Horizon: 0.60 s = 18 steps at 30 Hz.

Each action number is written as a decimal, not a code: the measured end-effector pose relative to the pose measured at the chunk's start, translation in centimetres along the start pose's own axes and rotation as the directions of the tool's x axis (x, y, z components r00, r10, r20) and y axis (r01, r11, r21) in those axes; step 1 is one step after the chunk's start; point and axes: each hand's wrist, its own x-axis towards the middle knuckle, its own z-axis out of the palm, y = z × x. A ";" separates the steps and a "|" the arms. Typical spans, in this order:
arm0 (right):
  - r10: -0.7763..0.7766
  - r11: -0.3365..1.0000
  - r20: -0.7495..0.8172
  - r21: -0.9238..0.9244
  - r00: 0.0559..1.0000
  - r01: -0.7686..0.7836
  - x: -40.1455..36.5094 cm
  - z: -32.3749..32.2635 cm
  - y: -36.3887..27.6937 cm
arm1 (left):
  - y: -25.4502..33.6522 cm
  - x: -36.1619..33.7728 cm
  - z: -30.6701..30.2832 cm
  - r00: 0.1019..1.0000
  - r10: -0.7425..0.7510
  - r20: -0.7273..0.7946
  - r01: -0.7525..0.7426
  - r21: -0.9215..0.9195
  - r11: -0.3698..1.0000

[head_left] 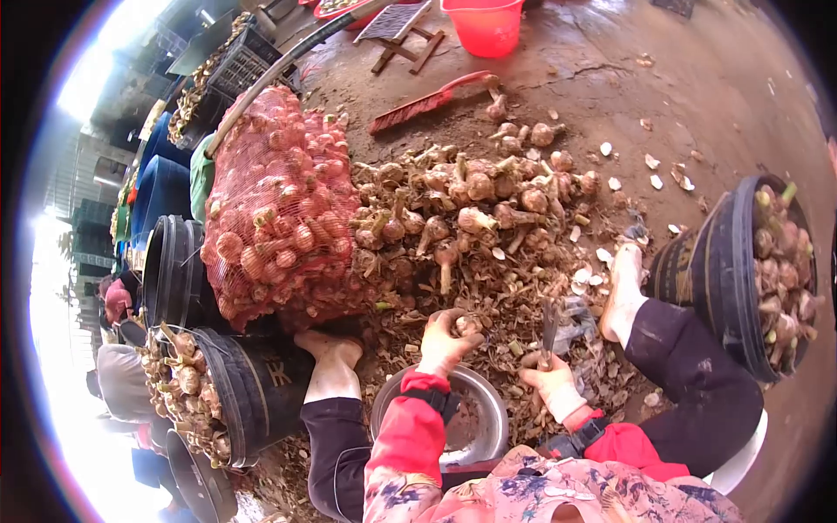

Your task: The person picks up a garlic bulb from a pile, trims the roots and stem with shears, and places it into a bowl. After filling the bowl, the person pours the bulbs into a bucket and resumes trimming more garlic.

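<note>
My left hand [443, 345] is closed around a garlic bulb [468, 326], just above the far rim of a metal bowl [500, 420] between my legs. To its right, my right hand [553, 383] grips a narrow-bladed cutting tool [548, 328] with the dark blade pointing up and away from me. Its exact kind I cannot tell. Beyond both hands lies a heap of garlic bulbs with stems [478, 187], spread over dry trimmings [488, 353]. A red mesh sack [279, 209] full of garlic leans at the heap's left side.
Black buckets of garlic stand at my left [253, 383] and right [697, 270]. Farther off are a red-bristled brush [418, 112], a small stool [397, 24] and a red tub [484, 26]. Another person [122, 379] sits at the left edge. White peel pieces [656, 181] dot the floor.
</note>
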 end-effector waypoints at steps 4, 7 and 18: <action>-0.147 0.970 0.134 -0.172 0.980 0.169 -0.8 0.0 -0.6 | 3.9 -6.7 -0.8 0.988 -0.079 0.132 0.151 -0.753 0.641; -0.476 0.675 0.310 -0.472 0.823 0.568 -2.1 0.2 -0.4 | 5.6 -10.9 -0.8 0.992 0.026 0.121 0.086 -0.824 0.560; -0.375 0.095 0.683 -0.644 0.626 0.759 -6.2 0.0 -1.5 | 8.6 -18.6 0.6 0.995 0.092 -0.031 -0.080 -0.802 0.592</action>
